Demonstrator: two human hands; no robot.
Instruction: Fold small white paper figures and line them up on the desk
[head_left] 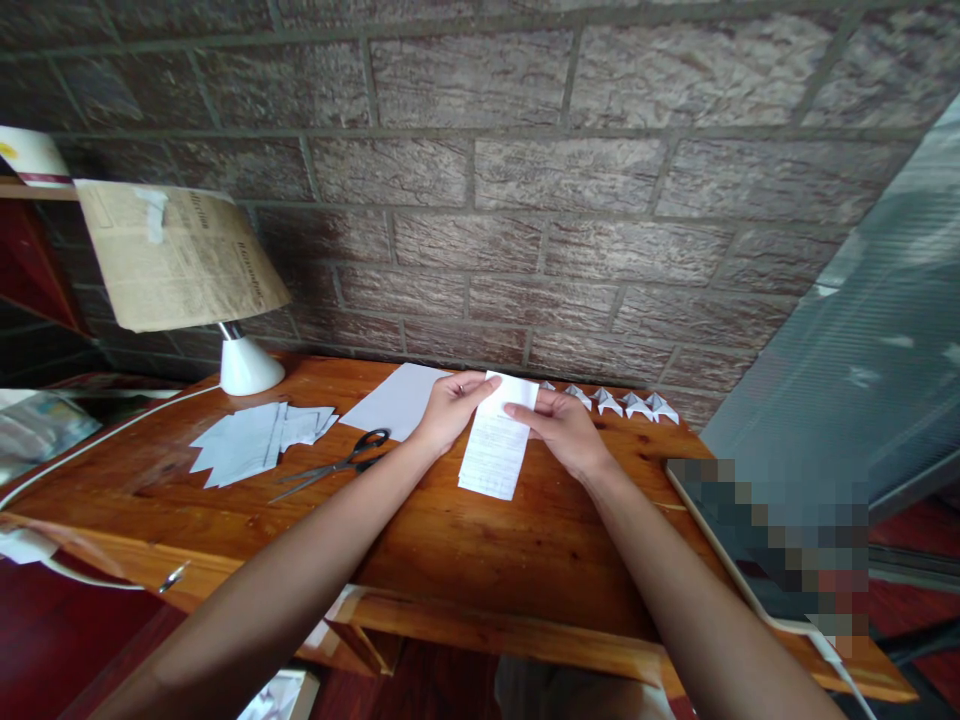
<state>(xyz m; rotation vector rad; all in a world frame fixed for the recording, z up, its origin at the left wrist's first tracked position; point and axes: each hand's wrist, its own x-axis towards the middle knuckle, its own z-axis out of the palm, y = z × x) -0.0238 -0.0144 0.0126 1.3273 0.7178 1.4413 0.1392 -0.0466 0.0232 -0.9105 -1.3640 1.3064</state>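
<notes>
A narrow strip of white printed paper [495, 455] lies lengthwise on the wooden table [465, 560], its far end lifted and folded over. My left hand [448, 410] pinches that far end from the left, fingers closed on the fold. My right hand [564, 428] presses on the same end from the right, fingers curled on the paper. Black-handled scissors [339, 466] lie just left of my left wrist.
A white sheet [396, 400] and a pile of paper scraps [251, 440] lie left of the scissors. Several small folded paper pieces [626, 403] line the wall at the back right. A lamp [180, 262] with a newspaper shade stands at the left. A blurred flat object [772, 540] lies at the right edge.
</notes>
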